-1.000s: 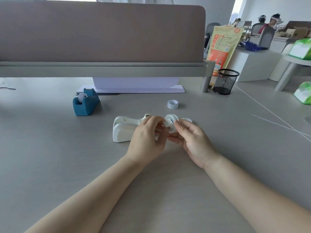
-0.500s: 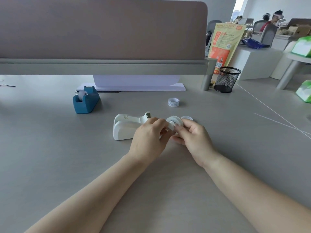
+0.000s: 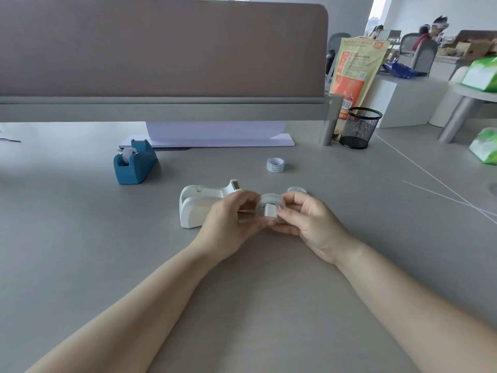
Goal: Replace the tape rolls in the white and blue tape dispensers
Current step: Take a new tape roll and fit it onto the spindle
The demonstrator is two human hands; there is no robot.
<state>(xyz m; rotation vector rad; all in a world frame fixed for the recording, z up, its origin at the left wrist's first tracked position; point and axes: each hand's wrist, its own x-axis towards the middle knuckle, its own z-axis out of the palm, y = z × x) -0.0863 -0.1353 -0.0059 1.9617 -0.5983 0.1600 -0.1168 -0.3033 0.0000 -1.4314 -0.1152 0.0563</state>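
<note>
Pinching a clear tape roll (image 3: 270,208) between them, both hands (image 3: 271,219) work its hub. White dispenser (image 3: 200,207) waits empty just beside them, probably for reloading.

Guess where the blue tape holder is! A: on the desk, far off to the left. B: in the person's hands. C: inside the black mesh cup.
A: the blue tape dispenser stands on the desk, left of both hands, which hold a tape roll.
</note>
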